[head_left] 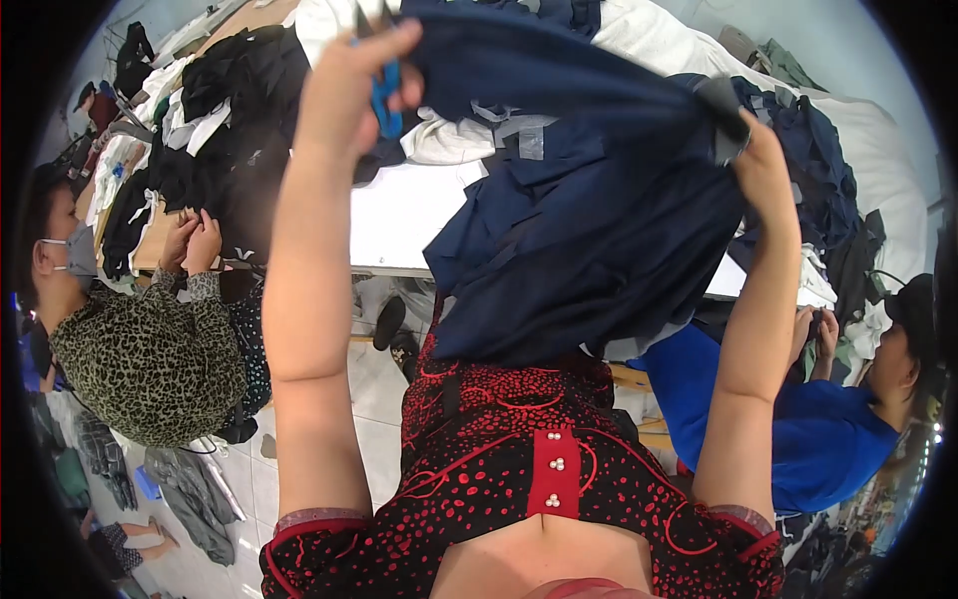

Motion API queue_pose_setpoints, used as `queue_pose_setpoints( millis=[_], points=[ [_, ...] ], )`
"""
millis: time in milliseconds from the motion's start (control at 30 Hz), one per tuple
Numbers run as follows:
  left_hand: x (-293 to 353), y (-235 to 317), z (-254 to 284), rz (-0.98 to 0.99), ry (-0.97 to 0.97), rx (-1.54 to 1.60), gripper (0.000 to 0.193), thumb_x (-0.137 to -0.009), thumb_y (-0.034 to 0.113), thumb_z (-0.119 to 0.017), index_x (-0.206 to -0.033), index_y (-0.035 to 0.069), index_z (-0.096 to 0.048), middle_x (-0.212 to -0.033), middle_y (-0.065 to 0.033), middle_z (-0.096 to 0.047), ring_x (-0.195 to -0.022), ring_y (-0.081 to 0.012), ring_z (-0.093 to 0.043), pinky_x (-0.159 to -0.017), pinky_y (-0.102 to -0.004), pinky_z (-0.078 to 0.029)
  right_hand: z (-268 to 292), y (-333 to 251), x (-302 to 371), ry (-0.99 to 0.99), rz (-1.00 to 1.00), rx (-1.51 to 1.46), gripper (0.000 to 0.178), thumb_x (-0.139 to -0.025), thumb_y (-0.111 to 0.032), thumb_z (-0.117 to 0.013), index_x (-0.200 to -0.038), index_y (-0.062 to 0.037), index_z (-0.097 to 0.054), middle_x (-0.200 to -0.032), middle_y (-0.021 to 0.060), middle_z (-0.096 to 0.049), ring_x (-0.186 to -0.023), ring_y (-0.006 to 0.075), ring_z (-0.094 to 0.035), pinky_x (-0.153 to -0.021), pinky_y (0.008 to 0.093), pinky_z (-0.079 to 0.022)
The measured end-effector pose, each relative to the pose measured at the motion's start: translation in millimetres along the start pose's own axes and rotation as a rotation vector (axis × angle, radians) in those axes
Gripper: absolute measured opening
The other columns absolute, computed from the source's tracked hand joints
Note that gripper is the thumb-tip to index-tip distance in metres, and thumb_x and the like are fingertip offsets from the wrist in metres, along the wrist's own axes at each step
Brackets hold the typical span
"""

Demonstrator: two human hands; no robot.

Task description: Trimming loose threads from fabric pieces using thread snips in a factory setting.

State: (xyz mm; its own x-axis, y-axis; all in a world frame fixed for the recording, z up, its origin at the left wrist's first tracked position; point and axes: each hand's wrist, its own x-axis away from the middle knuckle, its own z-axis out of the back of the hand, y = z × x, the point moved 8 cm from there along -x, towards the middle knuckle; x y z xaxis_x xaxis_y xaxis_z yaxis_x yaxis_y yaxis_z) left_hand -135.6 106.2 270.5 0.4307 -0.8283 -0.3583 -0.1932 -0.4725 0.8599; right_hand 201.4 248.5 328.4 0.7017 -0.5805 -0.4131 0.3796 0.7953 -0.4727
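Note:
A navy blue garment (pixel 599 240) is stretched between my raised hands, its lower part hanging in folds in front of my body. My right hand (pixel 766 170) grips it at a dark grey edge (pixel 720 110) on the right. Blue-handled scissors (pixel 387 100) are in my left hand (pixel 344 95), their dark blades pointing up and away. The fingertips of that hand lie against the garment's far left end; blur hides whether they also pinch the cloth. What kind of garment it is cannot be made out.
Under the garment is a white tabletop (pixel 404 225). Black clothes (pixel 239 85) are heaped at the far left, and more navy clothes (pixel 808 150) lie at the right. A masked person (pixel 150 349) works at my left; another in blue (pixel 818 439) sits at my right.

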Motion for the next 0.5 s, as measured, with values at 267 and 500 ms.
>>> queue_pose_setpoints(
  millis=[267, 500],
  points=[
    [-15, 134, -6, -0.377, 0.146, 0.358, 0.014, -0.09, 0.015, -0.054, -0.087, 0.001, -0.057, -0.079, -0.0109, -0.063, -0.058, -0.0198, -0.061, -0.041, -0.0258, -0.045, 130, 2, -68, 0.255, 0.038, -0.121, 0.027, -0.091, -0.015, -0.054, -0.114, -0.0009, -0.059, -0.107, 0.0043, -0.063, -0.095, 0.0127, -0.058, -0.087, 0.0255, -0.044],
    [-8, 174, 36, -0.651, 0.163, 0.536, 0.022, -0.091, 0.01, -0.047, -0.103, -0.006, -0.057, -0.101, -0.0189, -0.064, -0.092, -0.03, -0.064, -0.086, -0.0386, -0.052, 110, -42, -2, 0.732, -0.041, -0.115, 0.026, -0.095, -0.015, -0.046, -0.111, 0.0009, -0.058, -0.103, 0.0122, -0.064, -0.094, 0.0256, -0.061, -0.079, 0.0326, -0.048]
  ],
)
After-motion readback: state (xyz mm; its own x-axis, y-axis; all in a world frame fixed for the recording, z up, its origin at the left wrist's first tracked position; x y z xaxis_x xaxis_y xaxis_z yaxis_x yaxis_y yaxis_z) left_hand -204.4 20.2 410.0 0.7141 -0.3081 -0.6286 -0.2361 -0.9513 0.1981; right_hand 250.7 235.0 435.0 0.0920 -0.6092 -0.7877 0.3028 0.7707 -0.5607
